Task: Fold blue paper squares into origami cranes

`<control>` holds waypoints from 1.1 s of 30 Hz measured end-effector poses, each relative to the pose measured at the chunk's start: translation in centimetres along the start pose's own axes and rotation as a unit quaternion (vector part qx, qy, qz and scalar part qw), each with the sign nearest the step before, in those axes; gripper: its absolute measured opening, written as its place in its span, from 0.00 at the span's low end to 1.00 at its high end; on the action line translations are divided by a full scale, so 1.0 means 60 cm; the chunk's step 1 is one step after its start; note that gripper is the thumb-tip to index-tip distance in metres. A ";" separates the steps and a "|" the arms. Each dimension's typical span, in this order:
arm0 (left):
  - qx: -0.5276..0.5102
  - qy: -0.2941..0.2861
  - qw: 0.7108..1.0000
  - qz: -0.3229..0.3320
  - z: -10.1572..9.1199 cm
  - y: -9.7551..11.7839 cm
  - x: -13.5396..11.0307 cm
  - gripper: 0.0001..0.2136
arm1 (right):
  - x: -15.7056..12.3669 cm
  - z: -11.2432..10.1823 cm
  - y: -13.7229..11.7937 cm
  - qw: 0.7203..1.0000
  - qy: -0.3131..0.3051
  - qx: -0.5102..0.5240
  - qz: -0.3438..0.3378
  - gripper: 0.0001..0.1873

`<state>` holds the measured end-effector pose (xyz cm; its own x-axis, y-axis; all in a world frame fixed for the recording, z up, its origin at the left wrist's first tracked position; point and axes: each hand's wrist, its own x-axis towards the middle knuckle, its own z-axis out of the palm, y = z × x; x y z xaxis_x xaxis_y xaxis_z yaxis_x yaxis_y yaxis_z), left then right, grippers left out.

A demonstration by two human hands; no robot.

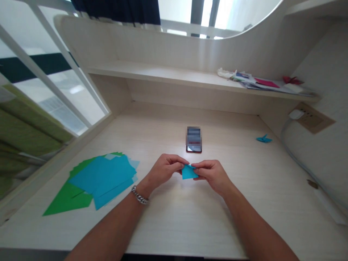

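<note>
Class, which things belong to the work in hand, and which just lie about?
Likely in the work:
small blue paper, between left hand and right hand
blue sheets
green sheets
folded blue piece

Seemingly lying about:
phone
white plug
pink paper

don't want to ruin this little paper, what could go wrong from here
The small blue paper, held between the left hand and right hand, might crease unevenly or tear if they pull apart. The phone just beyond them could get bumped. The loose sheets near the bracelet might scatter if brushed.
</note>
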<state>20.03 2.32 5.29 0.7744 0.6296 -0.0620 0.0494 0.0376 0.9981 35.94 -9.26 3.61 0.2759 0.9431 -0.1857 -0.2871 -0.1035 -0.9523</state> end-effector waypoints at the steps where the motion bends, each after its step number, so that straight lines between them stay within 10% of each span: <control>1: -0.007 -0.001 1.000 -0.004 0.000 0.000 0.000 0.08 | 0.000 0.001 0.000 1.000 0.002 0.001 0.001 0.15; 33: 0.083 0.005 0.996 0.044 0.005 -0.019 0.002 0.06 | 0.000 -0.001 0.007 0.998 -0.015 -0.057 0.020 0.15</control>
<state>20.24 2.10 4.16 0.7739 0.6328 0.0255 0.0870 -0.1462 0.9854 35.85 -9.30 3.20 0.2377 0.9467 -0.2174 -0.1903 -0.1740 -0.9662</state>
